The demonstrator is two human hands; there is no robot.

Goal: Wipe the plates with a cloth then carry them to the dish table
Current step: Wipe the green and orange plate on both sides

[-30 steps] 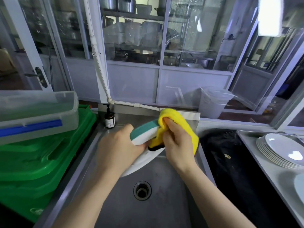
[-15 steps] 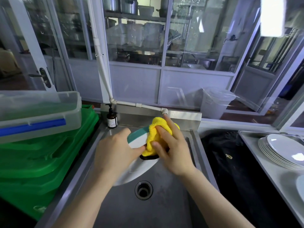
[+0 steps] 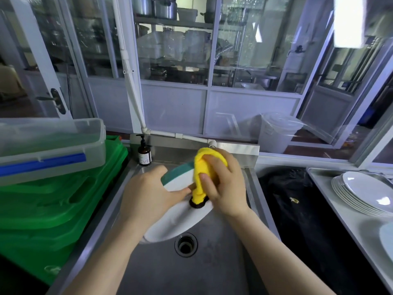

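Left hand grips a white plate tilted above the sink drain. Right hand clutches a yellow cloth against the plate. Stacked plates sit on the counter, right of the sink.

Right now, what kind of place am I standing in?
Probably a commercial kitchen's dishwashing area: a stainless steel sink, a stack of white plates on the metal table, and large metal pots shelved behind glass.
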